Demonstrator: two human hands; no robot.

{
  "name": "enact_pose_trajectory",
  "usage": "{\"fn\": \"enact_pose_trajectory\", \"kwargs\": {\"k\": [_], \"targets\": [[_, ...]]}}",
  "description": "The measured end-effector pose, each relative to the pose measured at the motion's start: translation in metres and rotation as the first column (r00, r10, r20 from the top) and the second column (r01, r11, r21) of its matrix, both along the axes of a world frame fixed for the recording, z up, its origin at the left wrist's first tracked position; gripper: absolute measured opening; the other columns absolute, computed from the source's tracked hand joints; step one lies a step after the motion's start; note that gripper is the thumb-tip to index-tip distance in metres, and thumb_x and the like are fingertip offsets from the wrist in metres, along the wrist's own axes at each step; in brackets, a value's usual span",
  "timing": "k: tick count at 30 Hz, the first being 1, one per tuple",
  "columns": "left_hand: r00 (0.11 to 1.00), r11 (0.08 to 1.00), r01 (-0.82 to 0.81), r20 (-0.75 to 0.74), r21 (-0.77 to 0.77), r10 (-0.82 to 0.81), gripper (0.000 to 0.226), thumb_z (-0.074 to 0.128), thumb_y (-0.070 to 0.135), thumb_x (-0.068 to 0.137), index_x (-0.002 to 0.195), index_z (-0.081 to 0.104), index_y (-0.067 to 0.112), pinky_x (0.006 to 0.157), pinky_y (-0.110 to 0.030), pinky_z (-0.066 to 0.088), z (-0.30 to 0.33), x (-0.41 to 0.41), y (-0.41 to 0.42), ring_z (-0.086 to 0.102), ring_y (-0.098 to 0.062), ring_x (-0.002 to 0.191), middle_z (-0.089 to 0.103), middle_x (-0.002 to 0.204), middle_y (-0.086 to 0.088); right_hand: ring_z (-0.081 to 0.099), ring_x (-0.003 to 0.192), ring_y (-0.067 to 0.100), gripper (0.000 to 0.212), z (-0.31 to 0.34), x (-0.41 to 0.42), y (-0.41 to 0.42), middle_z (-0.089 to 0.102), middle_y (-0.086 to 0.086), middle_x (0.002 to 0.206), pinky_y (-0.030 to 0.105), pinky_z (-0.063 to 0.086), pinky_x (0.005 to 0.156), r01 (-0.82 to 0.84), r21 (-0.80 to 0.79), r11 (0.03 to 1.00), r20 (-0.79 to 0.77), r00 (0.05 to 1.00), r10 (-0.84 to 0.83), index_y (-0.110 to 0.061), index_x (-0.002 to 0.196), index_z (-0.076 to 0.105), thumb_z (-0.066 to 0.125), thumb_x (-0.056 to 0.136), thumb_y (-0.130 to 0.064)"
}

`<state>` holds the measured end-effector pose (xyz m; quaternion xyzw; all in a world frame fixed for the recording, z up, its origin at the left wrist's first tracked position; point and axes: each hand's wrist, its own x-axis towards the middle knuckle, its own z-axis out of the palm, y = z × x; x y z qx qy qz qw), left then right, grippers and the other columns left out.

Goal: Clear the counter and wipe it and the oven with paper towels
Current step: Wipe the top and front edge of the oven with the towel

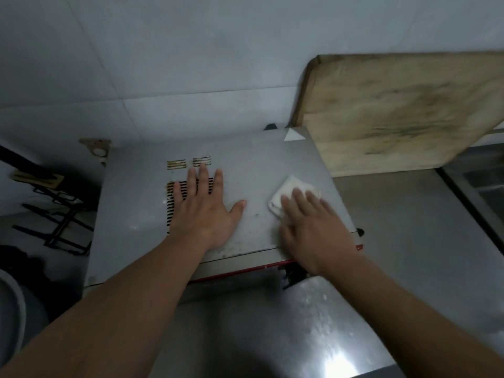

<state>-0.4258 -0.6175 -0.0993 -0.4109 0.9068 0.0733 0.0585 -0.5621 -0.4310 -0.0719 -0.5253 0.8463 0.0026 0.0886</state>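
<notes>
Two bare forearms reach in from the near edge, over the shiny steel surface (pixel 313 323) that catches a bright glare close to the camera. They end on top of the oven (pixel 152 214), a grey metal box with a red strip along its front edge, standing on that surface against the tiled wall (pixel 163 64).

The left hand (pixel 203 211) lies flat on the oven's top, palm down, fingers straight and spread, thumb stretched out to the side. Its fingers cover part of the dark vent slots (pixel 174 192) on the oven's left half; two smaller groups of slots sit just beyond the fingertips.

The right hand (pixel 313 227) lies on the right half of the oven's top, near its right edge. Its fingers are nearly straight and press down on a folded white paper towel (pixel 286 192), which lies flat on the oven with its far part showing beyond the fingertips. The hand is blurred, so nothing more of how the fingers lie can be told.

A worn, stained wooden cutting board (pixel 395 110) leans against the wall just right of the oven, its lower corner close to the oven's back right corner. Left of the oven, lower down, a black wire rack (pixel 60 230) shows in shadow.
</notes>
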Motion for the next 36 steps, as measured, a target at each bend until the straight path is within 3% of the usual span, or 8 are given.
{"fn": "enact_pose_trajectory", "kwargs": {"k": [2, 4, 8, 15, 20, 26, 32, 36], "targets": [[1.000, 1.000, 0.001, 0.001, 0.006, -0.001, 0.091, 0.002, 0.080, 0.086, 0.158, -0.015, 0.028, 0.122, -0.055, -0.006, 0.000, 0.000, 0.000, -0.025, -0.026, 0.150, -0.024, 0.164, -0.006, 0.013, 0.150, 0.029, 0.065, 0.001, 0.019, 0.031, 0.016, 0.009, 0.163, 0.038, 0.007, 0.120, 0.001, 0.014, 1.000, 0.000, 1.000, -0.001, -0.022, 0.156, 0.020, 0.021, 0.099, -0.052], [1.000, 1.000, 0.007, 0.011, 0.011, -0.007, 0.090, 0.003, 0.080, 0.086, 0.158, -0.015, 0.027, 0.121, -0.055, -0.007, 0.001, 0.000, 0.001, -0.025, -0.026, 0.150, -0.024, 0.164, -0.006, 0.017, 0.149, 0.030, 0.069, 0.002, 0.022, 0.037, 0.022, 0.010, 0.161, 0.037, 0.008, 0.119, -0.002, 0.026, 1.000, -0.007, 1.000, 0.002, -0.020, 0.155, 0.026, 0.015, 0.096, -0.055], [1.000, 1.000, 0.001, 0.011, 0.006, -0.001, 0.091, 0.003, 0.081, 0.086, 0.158, -0.015, 0.028, 0.121, -0.055, -0.007, 0.002, 0.000, 0.000, -0.025, -0.026, 0.150, -0.024, 0.164, -0.006, 0.012, 0.150, 0.029, 0.081, 0.004, 0.008, -0.002, 0.018, 0.016, 0.161, 0.042, 0.012, 0.123, -0.072, 0.028, 0.997, 0.007, 0.997, 0.072, -0.011, 0.155, 0.021, 0.001, 0.092, -0.058], [1.000, 1.000, -0.008, 0.000, 0.010, 0.008, 0.091, 0.006, 0.081, 0.086, 0.158, -0.014, 0.028, 0.121, -0.055, -0.006, -0.001, -0.001, -0.002, -0.024, -0.026, 0.151, -0.023, 0.165, -0.005, 0.021, 0.145, 0.034, 0.059, -0.002, -0.060, -0.136, 0.022, 0.022, 0.157, 0.041, 0.018, 0.117, -0.125, -0.004, 0.992, 0.049, 0.991, 0.125, -0.004, 0.149, 0.028, 0.027, 0.103, -0.040], [1.000, 1.000, -0.009, -0.029, 0.000, 0.009, 0.092, 0.008, 0.081, 0.086, 0.159, -0.010, 0.029, 0.122, -0.055, -0.005, -0.004, 0.000, -0.004, -0.019, -0.026, 0.152, -0.019, 0.166, -0.005, 0.031, 0.137, 0.036, 0.056, -0.002, -0.074, -0.201, 0.033, 0.021, 0.147, 0.045, 0.026, 0.111, -0.053, 0.044, 0.998, 0.051, 0.997, 0.051, -0.008, 0.140, 0.038, 0.030, 0.099, -0.044], [1.000, 1.000, -0.014, -0.028, -0.001, 0.014, 0.090, 0.008, 0.081, 0.086, 0.159, -0.011, 0.030, 0.122, -0.053, -0.006, -0.003, -0.001, -0.002, -0.022, -0.024, 0.151, -0.020, 0.166, -0.004, 0.016, 0.147, 0.034, 0.058, -0.003, -0.045, -0.120, 0.016, 0.019, 0.160, 0.041, 0.017, 0.118, -0.075, -0.045, 0.996, 0.056, 0.995, 0.077, -0.011, 0.151, 0.024, 0.030, 0.101, -0.040], [1.000, 1.000, 0.002, -0.017, -0.013, -0.003, 0.092, 0.003, 0.082, 0.085, 0.158, -0.013, 0.028, 0.122, -0.055, -0.004, -0.001, 0.000, 0.000, -0.022, -0.027, 0.151, -0.021, 0.165, -0.006, -0.002, 0.152, 0.020, 0.073, -0.001, -0.007, 0.013, 0.003, 0.006, 0.165, 0.031, 0.000, 0.120, -0.042, -0.015, 0.999, 0.054, 0.998, 0.043, -0.021, 0.157, 0.013, 0.020, 0.099, -0.065], [1.000, 1.000, 0.004, 0.003, -0.003, -0.004, 0.092, 0.002, 0.082, 0.085, 0.158, -0.014, 0.028, 0.122, -0.055, -0.004, 0.000, 0.000, 0.000, -0.021, -0.026, 0.151, -0.021, 0.165, -0.006, 0.000, 0.152, 0.019, 0.079, 0.002, -0.016, 0.014, 0.003, 0.004, 0.165, 0.032, 0.003, 0.120, -0.016, 0.021, 1.000, 0.080, 0.997, 0.014, -0.024, 0.157, 0.014, 0.019, 0.094, -0.071]]}}
